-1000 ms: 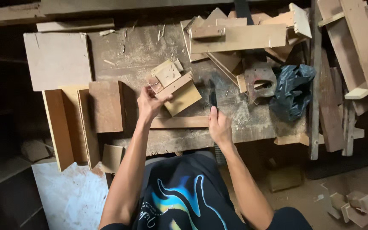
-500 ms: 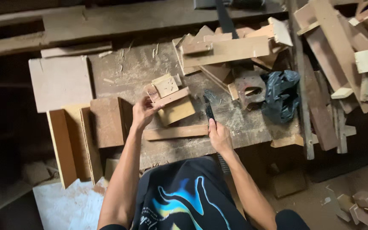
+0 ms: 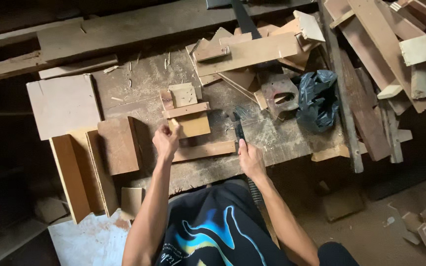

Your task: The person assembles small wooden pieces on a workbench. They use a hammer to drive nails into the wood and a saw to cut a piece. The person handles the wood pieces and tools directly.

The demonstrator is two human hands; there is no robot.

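Observation:
My left hand (image 3: pixel 166 141) rests on a small stack of pale wood offcuts (image 3: pixel 187 114) on the worn workbench (image 3: pixel 139 83), fingers curled against the lowest block. Just below the stack lies a flat wooden strip (image 3: pixel 204 150). My right hand (image 3: pixel 250 158) grips the handle of a dark, narrow tool (image 3: pixel 238 127) that points away from me across the bench top. Whether it is a file or a saw, I cannot tell.
A heap of planks and offcuts (image 3: pixel 252 49) fills the back of the bench, with a black plastic bag (image 3: pixel 317 98) and a rusty metal piece (image 3: pixel 278 94) beside it. Brown boards (image 3: pixel 119 145) lean at the left. More planks (image 3: pixel 371 74) pile up at the right.
The bench has shifted in the picture as my head moved. My left hand has slid from the upper offcuts to the lower left of the stack. My right hand stays on the tool.

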